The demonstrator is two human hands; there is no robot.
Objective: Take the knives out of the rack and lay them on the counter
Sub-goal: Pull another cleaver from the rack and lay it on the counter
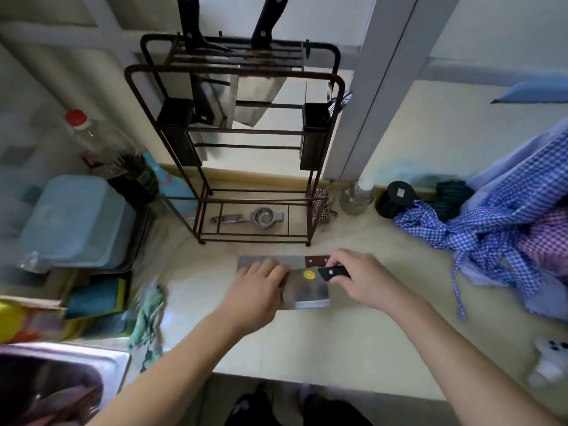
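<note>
A dark rusty wire rack (325,78) stands at the back of the counter (353,327). Two black-handled knives stay in its top slots, one on the left (190,23) and one on the right (267,23), blades hanging down inside. In front of the rack a cleaver with a yellow sticker (309,290) lies flat on the counter. My right hand (359,279) grips its black handle. My left hand (261,284) rests flat on the blade's left part. Behind it lies another cleaver (270,261) with a brown handle, partly covered by my hands.
A metal squeezer (255,217) lies on the rack's base. At left are a blue lidded tub (73,222), bottles (92,136) and a sink (61,382). Blue checked cloth (498,216) is heaped at right, beside a black jar (396,199) and a glass (356,196).
</note>
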